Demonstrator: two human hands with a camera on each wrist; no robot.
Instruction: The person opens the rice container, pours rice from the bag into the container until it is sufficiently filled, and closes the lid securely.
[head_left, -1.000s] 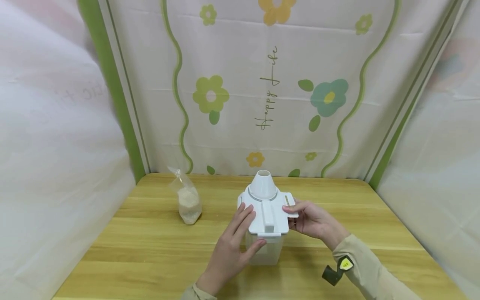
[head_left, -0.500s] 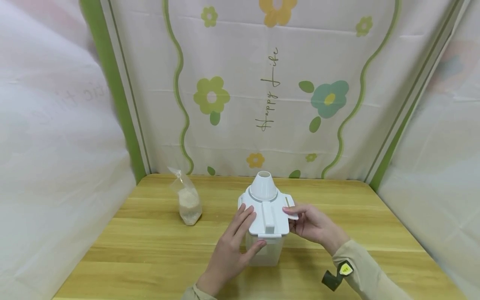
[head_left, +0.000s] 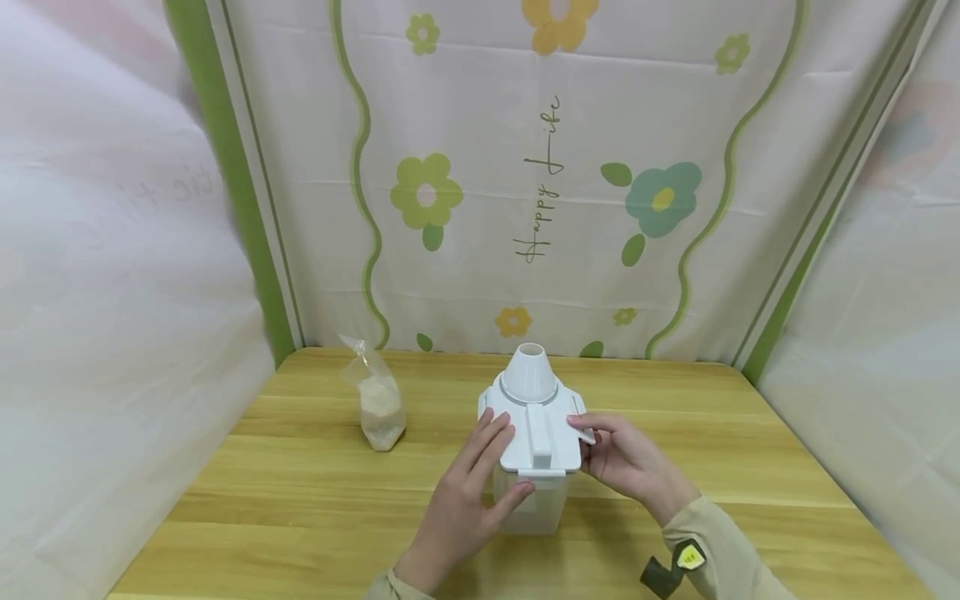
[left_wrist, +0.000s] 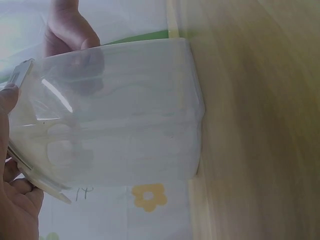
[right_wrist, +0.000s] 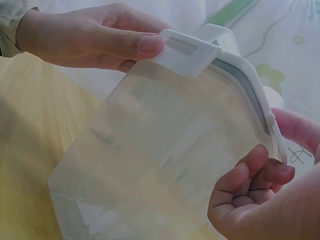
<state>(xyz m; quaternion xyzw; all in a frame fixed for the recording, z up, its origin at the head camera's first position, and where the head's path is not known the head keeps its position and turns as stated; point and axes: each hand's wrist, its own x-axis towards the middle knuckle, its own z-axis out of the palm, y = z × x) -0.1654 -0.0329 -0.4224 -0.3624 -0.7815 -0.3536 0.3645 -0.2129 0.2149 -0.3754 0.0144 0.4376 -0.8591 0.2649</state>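
A translucent storage container [head_left: 531, 508] stands on the table, with a white lid [head_left: 517, 446] on it. The lid has a raised cone spout [head_left: 529, 375] and latch flaps on its sides. My left hand [head_left: 465, 492] holds the lid's near left corner, thumb on the front latch [right_wrist: 182, 52]. Two of its fingers lie over the lid's top; others curl at the left side in the left wrist view. With thumb above and curled fingers beneath, my right hand [head_left: 630, 462] pinches the right side flap [head_left: 588, 435], which slopes downward. Through the clear wall, the container looks empty.
A clear tied bag [head_left: 381, 412] of pale grains stands at the back left of the wooden table [head_left: 300, 500]. Behind it hangs a flowered curtain [head_left: 480, 208], with white cloth at both sides. A dark strap piece [head_left: 663, 575] sticks out by the right sleeve.
The right side flap has tilted down from lying almost level, and my right hand has turned down slightly with it. My left hand keeps its place on the lid.
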